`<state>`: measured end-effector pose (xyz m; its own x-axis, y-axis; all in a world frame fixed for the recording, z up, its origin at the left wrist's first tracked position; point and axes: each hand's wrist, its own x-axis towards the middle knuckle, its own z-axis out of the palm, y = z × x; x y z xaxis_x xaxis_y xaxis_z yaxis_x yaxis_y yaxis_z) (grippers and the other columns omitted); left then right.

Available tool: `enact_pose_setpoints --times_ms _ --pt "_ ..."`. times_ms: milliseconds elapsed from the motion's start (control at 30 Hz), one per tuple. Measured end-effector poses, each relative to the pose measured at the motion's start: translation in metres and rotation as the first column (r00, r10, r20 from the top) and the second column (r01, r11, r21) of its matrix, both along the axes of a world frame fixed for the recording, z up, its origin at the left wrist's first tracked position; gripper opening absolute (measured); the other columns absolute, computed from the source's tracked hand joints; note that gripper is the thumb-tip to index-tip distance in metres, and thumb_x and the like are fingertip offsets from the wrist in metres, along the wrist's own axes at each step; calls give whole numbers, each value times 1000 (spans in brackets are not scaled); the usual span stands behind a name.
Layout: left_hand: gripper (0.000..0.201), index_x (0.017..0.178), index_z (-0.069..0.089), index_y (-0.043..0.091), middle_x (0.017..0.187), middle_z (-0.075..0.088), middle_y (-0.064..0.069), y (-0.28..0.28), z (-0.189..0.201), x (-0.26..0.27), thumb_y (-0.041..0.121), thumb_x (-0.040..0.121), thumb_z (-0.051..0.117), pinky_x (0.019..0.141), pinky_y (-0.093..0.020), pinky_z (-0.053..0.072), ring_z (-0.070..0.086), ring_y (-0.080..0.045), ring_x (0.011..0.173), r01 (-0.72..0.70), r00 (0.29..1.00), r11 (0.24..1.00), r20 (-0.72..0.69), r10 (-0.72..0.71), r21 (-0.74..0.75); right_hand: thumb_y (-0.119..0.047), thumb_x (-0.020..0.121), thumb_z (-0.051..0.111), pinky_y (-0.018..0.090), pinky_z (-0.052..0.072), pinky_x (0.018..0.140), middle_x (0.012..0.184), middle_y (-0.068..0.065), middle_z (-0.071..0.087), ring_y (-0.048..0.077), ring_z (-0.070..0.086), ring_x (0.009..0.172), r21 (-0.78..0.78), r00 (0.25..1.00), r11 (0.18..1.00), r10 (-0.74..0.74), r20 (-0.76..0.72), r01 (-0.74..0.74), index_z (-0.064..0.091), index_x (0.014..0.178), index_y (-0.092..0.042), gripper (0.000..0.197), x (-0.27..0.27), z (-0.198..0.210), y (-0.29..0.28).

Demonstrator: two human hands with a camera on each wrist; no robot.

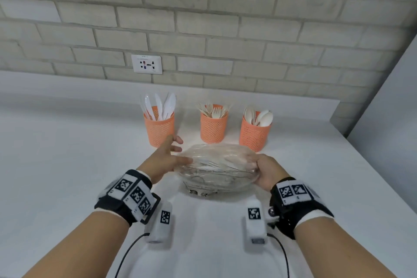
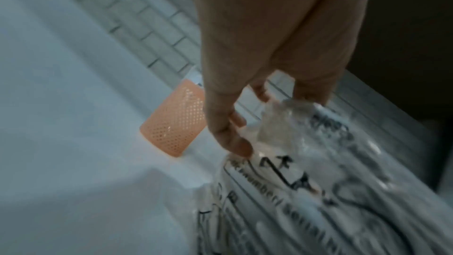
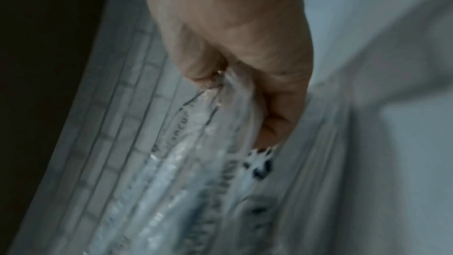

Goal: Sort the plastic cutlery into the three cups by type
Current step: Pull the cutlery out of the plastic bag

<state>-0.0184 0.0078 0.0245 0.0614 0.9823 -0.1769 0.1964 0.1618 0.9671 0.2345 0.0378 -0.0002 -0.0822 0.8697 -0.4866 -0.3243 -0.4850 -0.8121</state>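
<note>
Cutlery stands sorted in three orange mesh cups in the head view: knives (image 1: 160, 106) in the left cup (image 1: 159, 128), forks (image 1: 214, 111) in the middle cup (image 1: 213, 127), spoons (image 1: 259, 116) in the right cup (image 1: 255, 133). The cups stand in a row near the brick wall (image 1: 203, 18), apart from one another, on a white counter (image 1: 56, 153). In front of them lies a clear plastic bag (image 1: 220, 167) printed with black text, with pale cutlery showing inside it. The counter runs wide and bare to the left; on the right its edge slants away just beyond the right cup. A socket (image 1: 147, 64) sits on the wall behind the left cup. The left hand (image 1: 164, 157) lies at the bag's left end with fingers spread and fairly straight, just before the left cup. The right hand (image 1: 267, 170) grips the bag's right end.

From the left wrist, the left hand (image 2: 245, 84) hangs over the bag (image 2: 318, 191), fingertips (image 2: 241, 146) at its crumpled top edge; whether they pinch it I cannot tell. The left cup (image 2: 174, 117) stands just beyond, clear counter (image 2: 61, 104) to its left.

From the right wrist, blurred, the right hand (image 3: 240, 49) is curled round a gathered fold of the bag (image 3: 183, 172), thumb pressed along it.
</note>
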Motion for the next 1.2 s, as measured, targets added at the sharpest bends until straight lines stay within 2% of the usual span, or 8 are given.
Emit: enact_pose_setpoints --times_ms 167,233,333,467,667,800,967,1200 --pt "37 72 62 23 129 40 -7 -6 -1 14 -8 85 47 93 -23 35 40 -20 124 121 864 891 -488 123 438 -14 85 59 34 49 79 117 6 52 24 54 104 136 693 944 118 711 -301 46 122 -15 40 1 29 -7" --pt "28 104 68 20 139 35 -10 -4 0 20 7 89 48 102 -32 35 36 -26 130 170 757 933 -648 83 318 -5 78 64 26 41 82 112 4 45 18 46 103 374 613 864 -100 784 -337 47 122 -14 48 -4 46 -11" --pt "74 147 25 27 151 11 -11 0 -2 26 25 83 63 108 -40 34 30 -34 135 182 671 982 -736 -90 45 5 79 59 21 45 77 90 -2 52 16 52 86 598 640 647 -214 738 -473 58 103 -16 32 -23 64 -21" --pt "103 149 0 32 153 -10 -10 -2 -4 30 9 75 67 99 -36 44 38 -33 130 242 661 968 -719 -213 -64 -7 85 62 28 49 90 102 4 66 16 59 90 263 307 590 -27 951 -763 67 104 -11 21 -41 51 -29" --pt "105 149 -1 31 153 -15 -8 -7 -8 24 2 74 67 92 -24 42 29 -31 136 285 699 954 -662 -271 -89 -28 73 76 33 32 105 140 12 36 27 34 130 -174 -163 555 69 984 -814 32 138 -6 82 -52 31 -28" --pt "98 148 11 32 151 0 -13 -12 -10 19 -3 73 64 86 -25 46 40 -33 126 193 758 980 -627 -177 -44 -31 76 71 31 37 94 128 12 41 28 41 119 -220 -212 534 77 974 -817 45 126 -3 63 -56 29 -27" --pt "89 145 12 32 122 33 -16 -9 -10 22 -4 77 55 65 -27 46 50 -21 68 148 691 989 -713 -117 -19 -26 89 53 28 37 78 109 7 43 23 47 94 -262 -207 520 161 965 -813 53 102 -6 24 -55 36 -24" --pt "97 147 12 35 131 33 -10 -4 -7 23 -10 74 57 91 -40 49 46 -29 115 162 913 984 -390 -121 72 -15 72 73 34 41 98 135 11 40 28 42 123 -304 -278 466 126 952 -831 29 139 -9 80 -58 30 -25"
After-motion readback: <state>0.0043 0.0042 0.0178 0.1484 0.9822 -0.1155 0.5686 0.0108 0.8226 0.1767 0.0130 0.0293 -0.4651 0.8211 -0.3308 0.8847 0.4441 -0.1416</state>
